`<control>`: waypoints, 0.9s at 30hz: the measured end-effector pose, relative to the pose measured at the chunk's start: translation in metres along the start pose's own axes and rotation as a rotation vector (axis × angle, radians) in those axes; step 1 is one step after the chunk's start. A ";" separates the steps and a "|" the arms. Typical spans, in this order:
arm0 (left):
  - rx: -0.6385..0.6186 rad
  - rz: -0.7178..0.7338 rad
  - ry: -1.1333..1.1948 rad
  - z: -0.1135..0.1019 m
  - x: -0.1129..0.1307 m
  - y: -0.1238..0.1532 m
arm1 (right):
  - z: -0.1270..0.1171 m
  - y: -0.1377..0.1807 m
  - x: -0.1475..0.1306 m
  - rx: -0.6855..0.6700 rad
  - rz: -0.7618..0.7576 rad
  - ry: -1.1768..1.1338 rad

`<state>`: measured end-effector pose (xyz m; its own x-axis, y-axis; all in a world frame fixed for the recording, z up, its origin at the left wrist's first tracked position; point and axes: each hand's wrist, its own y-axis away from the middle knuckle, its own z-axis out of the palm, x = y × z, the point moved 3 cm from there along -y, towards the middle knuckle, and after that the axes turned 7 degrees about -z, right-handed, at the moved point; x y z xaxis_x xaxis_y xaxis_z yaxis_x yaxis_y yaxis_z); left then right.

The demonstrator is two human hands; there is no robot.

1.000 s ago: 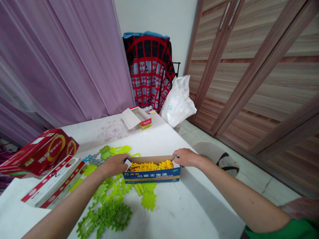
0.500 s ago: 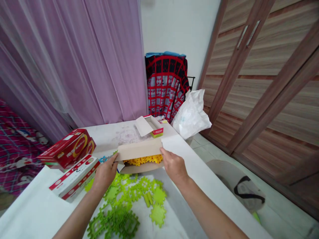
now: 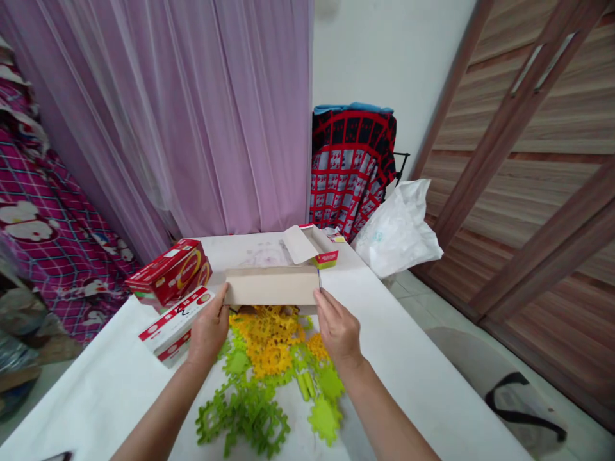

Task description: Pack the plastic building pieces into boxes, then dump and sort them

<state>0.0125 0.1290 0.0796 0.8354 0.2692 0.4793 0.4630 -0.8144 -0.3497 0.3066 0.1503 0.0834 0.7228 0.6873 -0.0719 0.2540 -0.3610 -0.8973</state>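
Observation:
Between my two hands is a cardboard box [image 3: 272, 286], tilted with its opening toward me and its plain inner side showing. My left hand [image 3: 209, 328] grips its left end, and my right hand [image 3: 338, 328] grips its right end. Just under its mouth lies a heap of yellow gear-shaped plastic pieces [image 3: 270, 339]. Light green gear pieces [image 3: 325, 419] lie around and below that heap, among them two short green rods [image 3: 305, 386]. Nearer to me sits a pile of darker green gear pieces [image 3: 244, 417].
On the left of the white table [image 3: 408, 384] stand a red box [image 3: 168, 274] and a white-and-red box [image 3: 177, 325]. At the far edge is an open box [image 3: 323, 248]. A white plastic bag [image 3: 396, 232] stands beyond the right edge, near a cloth-covered chair [image 3: 343, 173].
The yellow pieces, inside the box before, now lie on the table over the green ones. The box has tipped further toward me. My view has turned left.

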 end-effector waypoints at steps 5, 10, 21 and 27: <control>0.022 -0.026 0.051 0.005 0.001 -0.005 | 0.013 -0.013 0.004 -0.001 0.000 0.006; 0.022 0.016 0.123 0.007 0.012 -0.026 | 0.019 -0.026 0.024 -0.022 0.082 -0.009; -0.274 0.207 0.404 0.047 0.042 0.007 | -0.004 0.026 0.107 -0.403 0.763 0.015; -0.291 0.175 0.489 0.042 0.043 0.016 | -0.020 0.029 0.152 -0.413 1.101 -0.179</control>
<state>0.0687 0.1490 0.0610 0.6263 -0.0936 0.7739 0.1727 -0.9515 -0.2548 0.4368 0.2316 0.0550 0.5902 -0.0538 -0.8055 -0.2366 -0.9655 -0.1088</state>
